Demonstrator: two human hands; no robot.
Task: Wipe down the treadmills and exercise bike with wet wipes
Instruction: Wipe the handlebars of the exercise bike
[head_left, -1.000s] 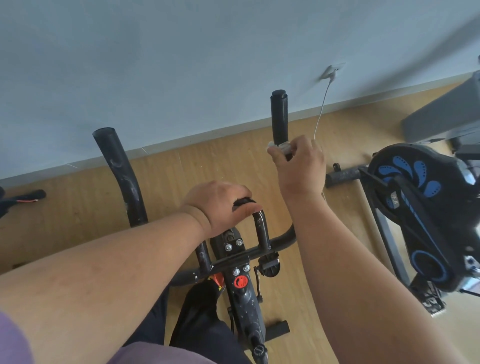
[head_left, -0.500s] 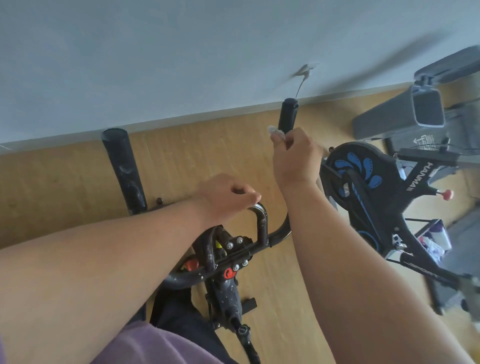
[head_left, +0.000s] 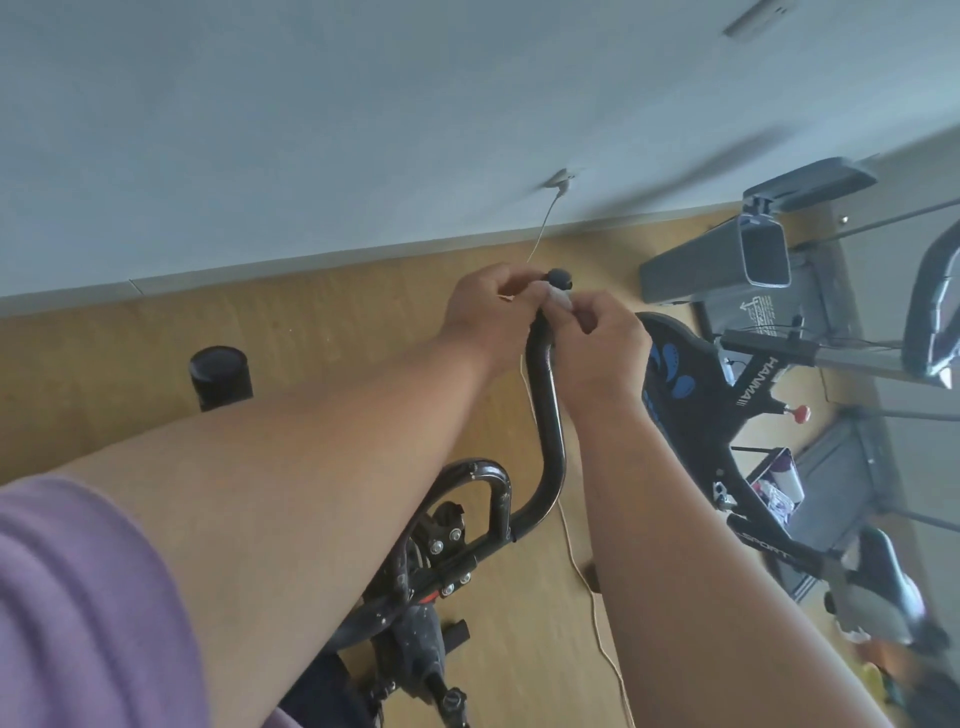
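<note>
The wood floor and pale wall fill the upper and middle frame, with a white cable running down from a wall socket at upper centre.

A second exercise bike, black with blue markings, stands at right of frame, with what appears to be a grey treadmill beyond it at upper right. Neither is being attended to.

The exercise bike under work occupies the lower centre. Its right handlebar arm rises to centre frame. The left handlebar end stands apart at middle left, untouched.

Both forearms reach up from the lower frame and converge on the right handlebar tip. The left hand is curled against the bar just below the tip, judged to be steadying it. The right hand pinches a small white wet wipe against the grip, fingers closed on it, just below the end cap. Judged purpose: cleaning the grip end, where palms bear most.
</note>
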